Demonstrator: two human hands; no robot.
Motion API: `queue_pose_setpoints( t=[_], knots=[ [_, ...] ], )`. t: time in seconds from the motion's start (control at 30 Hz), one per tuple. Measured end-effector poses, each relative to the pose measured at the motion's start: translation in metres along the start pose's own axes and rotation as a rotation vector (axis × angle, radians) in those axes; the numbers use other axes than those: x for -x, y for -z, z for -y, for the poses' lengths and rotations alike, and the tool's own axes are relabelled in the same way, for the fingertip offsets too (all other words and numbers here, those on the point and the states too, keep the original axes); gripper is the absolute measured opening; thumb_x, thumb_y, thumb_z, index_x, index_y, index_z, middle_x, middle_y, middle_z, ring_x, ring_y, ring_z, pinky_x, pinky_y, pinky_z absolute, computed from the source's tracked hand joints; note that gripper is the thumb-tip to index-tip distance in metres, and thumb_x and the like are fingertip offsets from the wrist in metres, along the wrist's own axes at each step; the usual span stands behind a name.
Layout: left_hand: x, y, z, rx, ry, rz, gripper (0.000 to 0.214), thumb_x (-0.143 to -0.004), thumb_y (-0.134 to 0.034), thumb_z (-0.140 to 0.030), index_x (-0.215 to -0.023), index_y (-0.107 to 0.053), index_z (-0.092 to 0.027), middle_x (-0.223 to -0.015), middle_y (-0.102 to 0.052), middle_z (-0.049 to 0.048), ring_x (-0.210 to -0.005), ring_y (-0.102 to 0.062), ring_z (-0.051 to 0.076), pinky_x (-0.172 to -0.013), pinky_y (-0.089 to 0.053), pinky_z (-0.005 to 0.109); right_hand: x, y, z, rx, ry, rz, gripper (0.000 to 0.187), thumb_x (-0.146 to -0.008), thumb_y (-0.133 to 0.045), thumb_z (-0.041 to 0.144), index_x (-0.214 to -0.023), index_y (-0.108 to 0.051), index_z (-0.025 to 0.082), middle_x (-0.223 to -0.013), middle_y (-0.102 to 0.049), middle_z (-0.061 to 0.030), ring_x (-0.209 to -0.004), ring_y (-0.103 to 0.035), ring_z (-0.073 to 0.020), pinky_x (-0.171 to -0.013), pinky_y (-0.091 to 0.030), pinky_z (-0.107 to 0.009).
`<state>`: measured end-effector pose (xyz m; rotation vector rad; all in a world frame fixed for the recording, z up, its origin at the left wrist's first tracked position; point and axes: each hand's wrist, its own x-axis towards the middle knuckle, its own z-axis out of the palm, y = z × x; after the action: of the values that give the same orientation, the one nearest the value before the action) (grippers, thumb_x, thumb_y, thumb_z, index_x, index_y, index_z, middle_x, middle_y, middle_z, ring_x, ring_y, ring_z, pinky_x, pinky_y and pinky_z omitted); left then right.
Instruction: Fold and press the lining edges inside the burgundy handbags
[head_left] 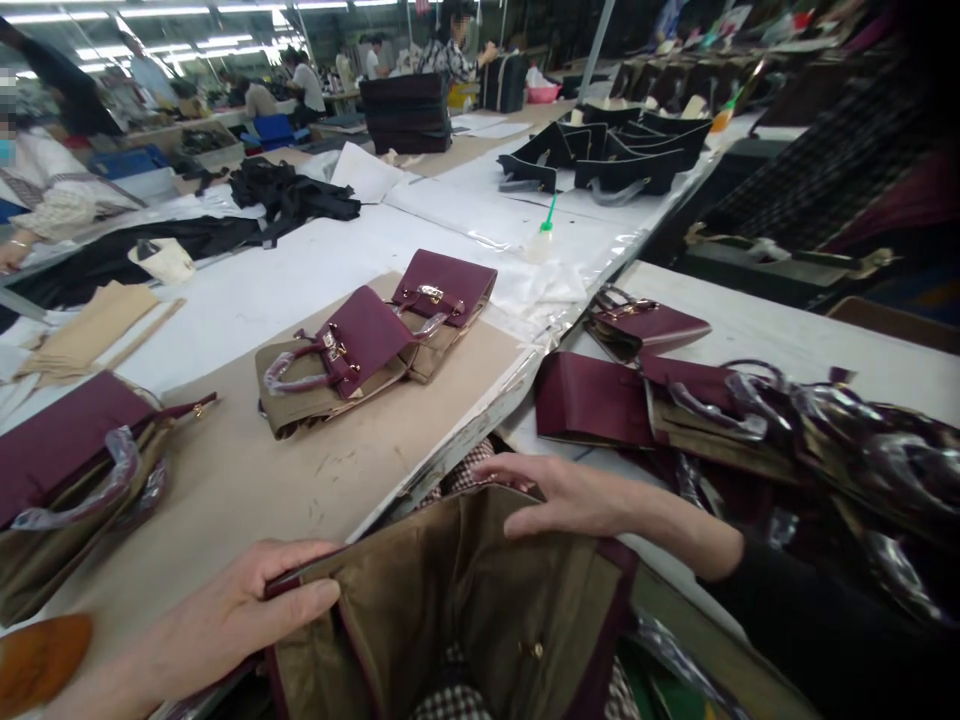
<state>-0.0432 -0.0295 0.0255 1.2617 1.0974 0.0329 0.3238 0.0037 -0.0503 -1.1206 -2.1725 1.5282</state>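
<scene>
In front of my body is a burgundy handbag (pixel 480 590), its olive-brown lining facing me and a small gold stud showing on the lining. My left hand (pixel 255 600) pinches its left edge, thumb on the lining and fingers behind. At the top right edge, my right hand (pixel 562 495) has its fingers stretched over the rim, thumb apart on the lining side. On brown paper ahead lie two burgundy handbags, a nearer one (pixel 367 345) and a farther one (pixel 446 285), with plastic-wrapped handles. Another burgundy bag (pixel 75 440) rests at the left.
Burgundy bags (pixel 592 400) with wrapped handles pile up on the right-hand table. An orange-brown object (pixel 45 660) sits at the lower left. Farther off are a green-tipped bottle (pixel 541 240), black bag pieces (pixel 630 155), black fabric (pixel 289 195) and co-workers.
</scene>
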Motion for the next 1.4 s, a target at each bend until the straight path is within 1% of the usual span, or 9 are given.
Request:
queue_pose_setpoints(
  t=[0.1,0.17,0.37,0.57,0.67,0.83,1.03,1.17,1.4],
  knots=[
    [0.0,-0.002,0.012,0.0,0.029,-0.055,0.05,-0.09,-0.061,-0.058,-0.127,-0.07,-0.026,-0.126,-0.07,0.0006,-0.115,-0.064,0.03,-0.095,-0.054,0.03,-0.025,-0.003,0.011,-0.004,0.138,0.01,0.05,-0.082,-0.076,0.038,-0.127,-0.062,0.022,-0.125,-0.065,-0.0062,-0.113,-0.06,-0.023,-0.1,-0.046,-0.033],
    [0.001,-0.004,0.014,0.012,0.03,-0.044,0.05,-0.089,-0.061,-0.058,-0.127,-0.07,-0.026,-0.126,-0.07,0.0013,-0.113,-0.065,0.03,-0.095,-0.054,0.031,-0.041,-0.008,0.018,-0.038,0.18,0.045,0.043,-0.083,-0.076,0.035,-0.121,-0.064,0.021,-0.119,-0.067,-0.0049,-0.107,-0.062,-0.0214,-0.096,-0.048,-0.031],
    [0.006,-0.007,0.006,0.0,-0.017,-0.039,0.044,-0.092,-0.058,-0.052,-0.127,-0.069,-0.026,-0.121,-0.072,0.0013,-0.107,-0.066,0.028,-0.096,-0.052,0.033,-0.07,-0.023,0.028,-0.131,0.138,0.182,0.035,-0.083,-0.076,0.037,-0.111,-0.066,0.019,-0.104,-0.072,-0.0036,-0.095,-0.066,-0.0193,-0.085,-0.052,-0.028],
    [0.011,-0.003,0.006,-0.091,0.029,-0.139,0.045,-0.092,-0.06,-0.05,-0.13,-0.063,-0.025,-0.117,-0.071,-0.0002,-0.11,-0.064,0.025,-0.093,-0.05,0.026,-0.062,-0.028,0.035,-0.07,0.131,0.111,0.031,-0.087,-0.073,0.032,-0.114,-0.062,0.023,-0.098,-0.071,-0.0006,-0.088,-0.066,-0.017,-0.077,-0.051,-0.025],
    [0.01,-0.004,0.008,-0.105,0.041,-0.174,0.04,-0.092,-0.061,-0.046,-0.125,-0.062,-0.024,-0.111,-0.071,-0.0005,-0.104,-0.065,0.023,-0.088,-0.05,0.026,-0.054,-0.03,0.035,-0.007,0.175,0.084,0.026,-0.09,-0.068,0.028,-0.115,-0.061,0.025,-0.104,-0.07,-0.0015,-0.091,-0.065,-0.0173,-0.083,-0.05,-0.028],
    [0.005,-0.012,0.013,-0.128,-0.048,-0.286,0.027,-0.087,-0.064,-0.034,-0.111,-0.059,-0.022,-0.107,-0.069,0.0005,-0.1,-0.062,0.022,-0.086,-0.049,0.027,-0.051,-0.033,0.031,0.073,0.277,0.055,0.015,-0.094,-0.063,0.028,-0.109,-0.061,0.024,-0.111,-0.068,-0.0021,-0.097,-0.064,-0.0179,-0.09,-0.047,-0.029],
    [0.002,-0.017,0.0,-0.337,-0.069,-0.364,0.021,-0.089,-0.061,-0.041,-0.101,-0.061,-0.023,-0.103,-0.068,0.0013,-0.101,-0.061,0.023,-0.091,-0.045,0.029,-0.053,-0.036,0.03,0.124,0.237,0.035,0.019,-0.095,-0.063,0.041,-0.097,-0.063,0.022,-0.094,-0.069,0.0002,-0.085,-0.063,-0.0162,-0.08,-0.046,-0.026],
    [-0.001,-0.02,-0.01,-0.427,-0.092,-0.422,0.027,-0.094,-0.054,-0.045,-0.085,-0.063,-0.021,-0.093,-0.071,0.0004,-0.088,-0.062,0.02,-0.08,-0.045,0.026,-0.052,-0.039,0.032,0.188,0.216,0.008,0.024,-0.097,-0.058,0.043,-0.088,-0.064,0.02,-0.084,-0.067,0.0,-0.078,-0.061,-0.0155,-0.074,-0.044,-0.026],
    [-0.012,-0.029,-0.009,-0.4,-0.012,-0.561,0.028,-0.087,-0.061,-0.04,-0.07,-0.059,-0.018,-0.075,-0.069,0.0,-0.073,-0.059,0.018,-0.067,-0.041,0.025,-0.055,-0.042,0.04,0.28,0.109,-0.052,0.022,-0.09,-0.062,0.035,-0.074,-0.063,0.02,-0.069,-0.064,0.0018,-0.067,-0.057,-0.014,-0.067,-0.038,-0.025]
  ],
)
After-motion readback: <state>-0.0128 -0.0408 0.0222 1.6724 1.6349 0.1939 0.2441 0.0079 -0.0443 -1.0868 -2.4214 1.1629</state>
